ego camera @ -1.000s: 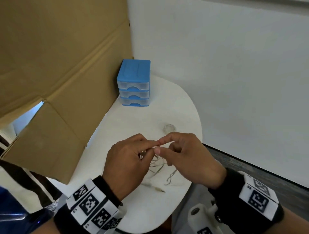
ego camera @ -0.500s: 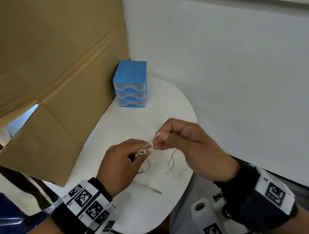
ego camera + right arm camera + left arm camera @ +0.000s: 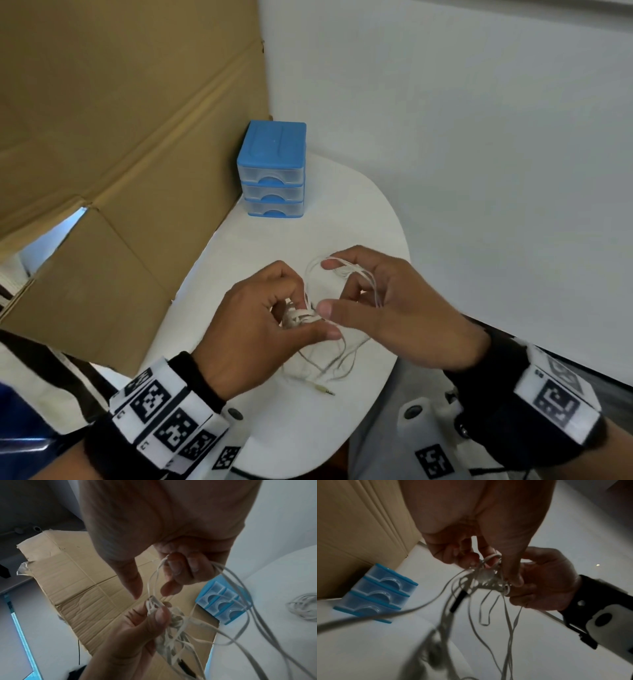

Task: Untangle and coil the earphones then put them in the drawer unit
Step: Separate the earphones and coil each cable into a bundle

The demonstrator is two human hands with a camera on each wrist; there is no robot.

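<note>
right hand [image 3: 394,308] moved closer | both hands' fingers clamp earphones [image 3: 301,317] tangle

bare table [image 3: 274,240] between hands and drawer unit [image 3: 272,171], cardboard [image 3: 137,137] walling the left

surface: white rounded counter [image 3: 359,205] | far left corner: blue three-drawer plastic drawer unit with clear fronts [image 3: 272,171], drawers shut, standing against brown cardboard sheet [image 3: 120,137] | near edge: loose loops and gold jack plug [image 3: 323,389] of white earphones [image 3: 329,363] lying on top
</note>
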